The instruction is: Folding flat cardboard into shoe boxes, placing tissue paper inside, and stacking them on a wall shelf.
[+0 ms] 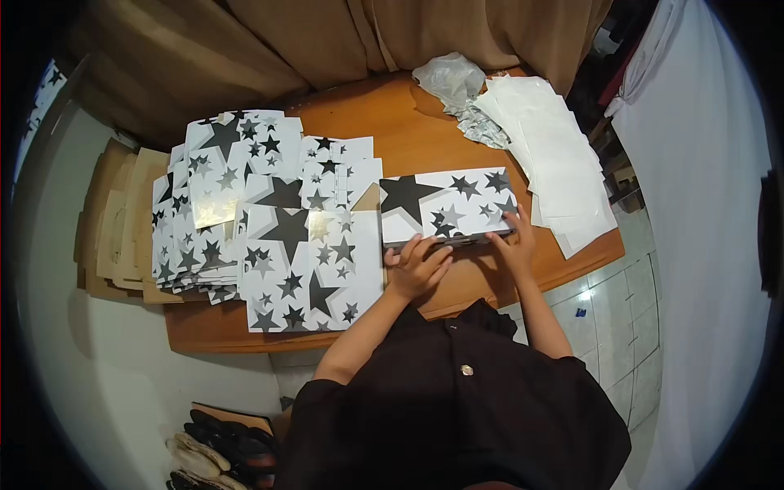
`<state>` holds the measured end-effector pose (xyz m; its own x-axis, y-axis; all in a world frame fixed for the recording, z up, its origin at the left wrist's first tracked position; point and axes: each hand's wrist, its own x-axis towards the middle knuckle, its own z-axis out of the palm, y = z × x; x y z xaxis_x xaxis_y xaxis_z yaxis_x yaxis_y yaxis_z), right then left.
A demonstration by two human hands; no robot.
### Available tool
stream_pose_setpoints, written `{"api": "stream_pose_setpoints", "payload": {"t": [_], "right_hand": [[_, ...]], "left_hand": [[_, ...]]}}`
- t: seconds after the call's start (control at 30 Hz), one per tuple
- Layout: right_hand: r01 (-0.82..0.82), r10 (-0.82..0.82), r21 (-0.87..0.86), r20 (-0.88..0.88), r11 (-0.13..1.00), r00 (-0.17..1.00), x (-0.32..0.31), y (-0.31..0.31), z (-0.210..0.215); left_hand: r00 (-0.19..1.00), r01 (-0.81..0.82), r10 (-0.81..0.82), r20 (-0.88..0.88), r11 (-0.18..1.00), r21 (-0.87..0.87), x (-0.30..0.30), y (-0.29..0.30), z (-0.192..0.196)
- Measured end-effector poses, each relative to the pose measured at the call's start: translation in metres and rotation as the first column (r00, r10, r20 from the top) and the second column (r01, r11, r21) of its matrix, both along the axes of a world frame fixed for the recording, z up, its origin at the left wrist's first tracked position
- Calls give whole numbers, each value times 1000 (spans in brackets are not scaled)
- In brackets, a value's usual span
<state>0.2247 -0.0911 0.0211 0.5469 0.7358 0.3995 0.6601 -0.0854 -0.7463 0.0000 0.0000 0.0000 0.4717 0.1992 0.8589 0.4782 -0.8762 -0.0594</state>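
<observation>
Hands are being pressed on the near edge of a folded star box [447,206], which is lying on the wooden surface [425,131] right in front of the person. The left hand [416,265] is being laid flat with its fingers bent on the box edge. The right hand [514,237] is being spread open on the right corner. Nothing is being gripped tight. The box is judged light, thin and easy to bend, so it is best held by both ends. Flat star sheets [269,220] are being kept to the left, and white sheets [555,155] farther off.

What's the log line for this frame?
left hand: on box front edge | right hand: on box corner | flat sheets: stacked left
</observation>
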Motion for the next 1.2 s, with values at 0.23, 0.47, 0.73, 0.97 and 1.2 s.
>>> {"api": "stream_pose_setpoints", "payload": {"t": [0.23,0.47,0.73,0.97,1.2], "right_hand": [[0,-17,88,192,996,981,-3,2,-5],[9,-27,87,200,996,979,-5,4,-5],[-15,-1,58,260,998,966,-3,-3,-7],[110,-41,-121,469,987,882,-13,-3,-6],[-28,59,-74,452,997,890,-21,1,-11]], "left_hand": [[986,-115,49,-159,890,-441,-9,29,48],[988,55,-104,-113,927,-372,-7,43,33],[981,70,-136,-137,913,-401,-12,43,26],[976,-15,-76,-204,911,-411,-13,37,19],[980,-19,-68,-186,903,-430,-12,36,17]]}}
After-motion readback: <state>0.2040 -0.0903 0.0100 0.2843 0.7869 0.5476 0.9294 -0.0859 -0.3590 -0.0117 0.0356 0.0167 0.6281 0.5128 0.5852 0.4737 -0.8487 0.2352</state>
